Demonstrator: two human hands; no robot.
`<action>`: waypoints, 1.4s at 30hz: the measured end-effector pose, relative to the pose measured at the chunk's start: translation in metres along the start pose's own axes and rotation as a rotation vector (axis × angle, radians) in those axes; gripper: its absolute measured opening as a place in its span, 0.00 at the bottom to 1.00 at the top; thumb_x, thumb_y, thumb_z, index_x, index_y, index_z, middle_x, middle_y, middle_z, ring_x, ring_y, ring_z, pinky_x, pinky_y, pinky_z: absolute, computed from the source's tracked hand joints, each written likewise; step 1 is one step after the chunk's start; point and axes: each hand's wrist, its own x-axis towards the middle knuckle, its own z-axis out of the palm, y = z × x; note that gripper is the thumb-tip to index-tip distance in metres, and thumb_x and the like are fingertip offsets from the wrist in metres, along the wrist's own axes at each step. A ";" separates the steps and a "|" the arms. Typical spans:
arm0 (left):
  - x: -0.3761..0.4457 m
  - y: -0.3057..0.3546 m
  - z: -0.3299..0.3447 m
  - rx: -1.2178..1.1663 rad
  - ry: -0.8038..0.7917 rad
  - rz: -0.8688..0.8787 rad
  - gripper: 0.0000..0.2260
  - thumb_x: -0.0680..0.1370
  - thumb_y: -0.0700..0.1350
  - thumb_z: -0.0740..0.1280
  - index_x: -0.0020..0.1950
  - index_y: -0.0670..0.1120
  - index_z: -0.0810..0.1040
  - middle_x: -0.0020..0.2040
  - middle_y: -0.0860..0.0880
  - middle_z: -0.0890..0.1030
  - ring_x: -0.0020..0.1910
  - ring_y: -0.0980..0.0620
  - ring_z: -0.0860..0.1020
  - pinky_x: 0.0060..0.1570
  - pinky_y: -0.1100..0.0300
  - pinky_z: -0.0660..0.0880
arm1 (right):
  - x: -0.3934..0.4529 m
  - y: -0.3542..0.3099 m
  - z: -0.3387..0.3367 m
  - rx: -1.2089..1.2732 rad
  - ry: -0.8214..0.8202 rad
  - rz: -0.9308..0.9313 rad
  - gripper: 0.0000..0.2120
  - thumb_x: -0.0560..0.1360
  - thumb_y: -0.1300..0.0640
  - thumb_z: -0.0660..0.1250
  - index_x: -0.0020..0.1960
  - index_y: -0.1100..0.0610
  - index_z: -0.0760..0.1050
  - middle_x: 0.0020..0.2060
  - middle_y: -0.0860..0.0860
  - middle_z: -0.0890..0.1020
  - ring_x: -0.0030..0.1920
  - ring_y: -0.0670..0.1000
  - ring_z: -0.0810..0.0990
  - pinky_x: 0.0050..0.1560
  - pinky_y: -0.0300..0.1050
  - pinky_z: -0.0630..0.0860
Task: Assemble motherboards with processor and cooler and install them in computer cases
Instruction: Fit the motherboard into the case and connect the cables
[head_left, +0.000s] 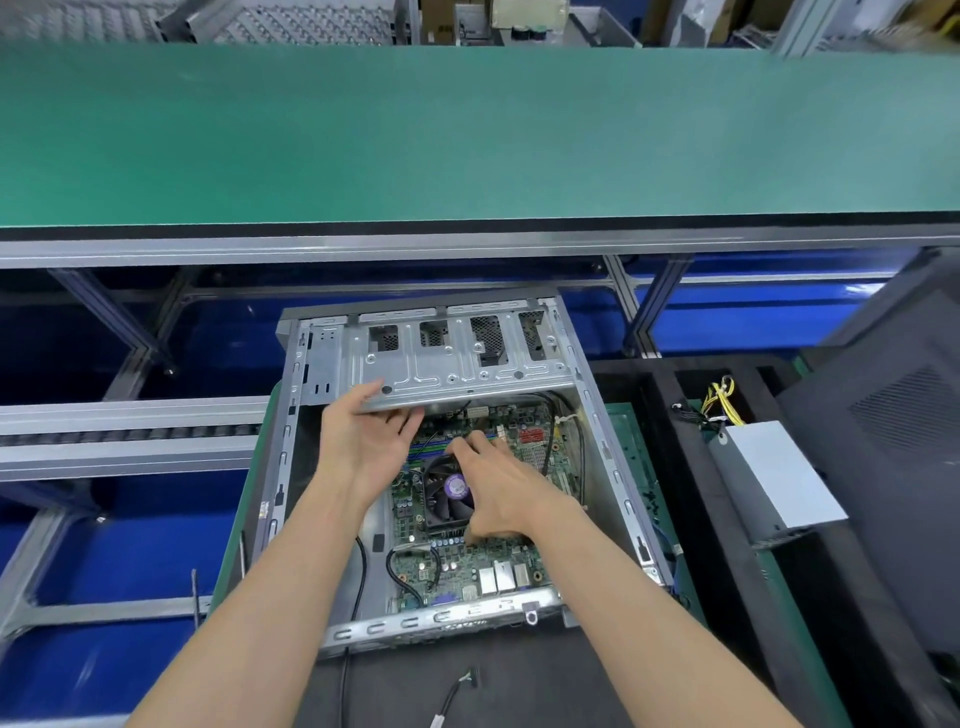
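Bench-top case (613, 457), motherboard (467, 566) inside

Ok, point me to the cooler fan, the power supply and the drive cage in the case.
cooler fan (451, 498): head view, on the dark blades beside the purple hub sticker.
power supply (774, 475): head view, on its flat grey top face, right of the case.
drive cage (457, 358): head view, on its bare metal plate.

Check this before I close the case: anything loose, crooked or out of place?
The metal drive bracket is tilted up, with the left hand at its edge. A loose cable lies outside the case. The power supply sits outside too.
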 end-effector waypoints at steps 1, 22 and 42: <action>0.003 -0.002 0.001 -0.002 0.023 0.004 0.12 0.75 0.40 0.71 0.57 0.41 0.76 0.60 0.42 0.82 0.59 0.44 0.82 0.64 0.50 0.76 | 0.000 0.000 0.000 -0.001 0.005 -0.007 0.54 0.65 0.54 0.82 0.79 0.56 0.52 0.74 0.57 0.60 0.75 0.63 0.61 0.65 0.62 0.73; 0.012 -0.009 0.012 0.028 -0.005 0.028 0.06 0.78 0.28 0.62 0.51 0.35 0.76 0.48 0.40 0.79 0.51 0.45 0.82 0.58 0.54 0.80 | 0.001 0.003 0.002 0.008 0.043 -0.051 0.51 0.65 0.55 0.82 0.78 0.58 0.54 0.70 0.57 0.64 0.68 0.62 0.69 0.62 0.58 0.76; -0.028 -0.012 0.013 0.028 -0.241 0.070 0.04 0.69 0.31 0.70 0.42 0.36 0.82 0.44 0.41 0.80 0.48 0.46 0.81 0.56 0.57 0.80 | -0.033 -0.004 0.010 0.016 0.288 -0.126 0.44 0.62 0.55 0.78 0.73 0.54 0.61 0.62 0.49 0.68 0.60 0.54 0.71 0.53 0.57 0.78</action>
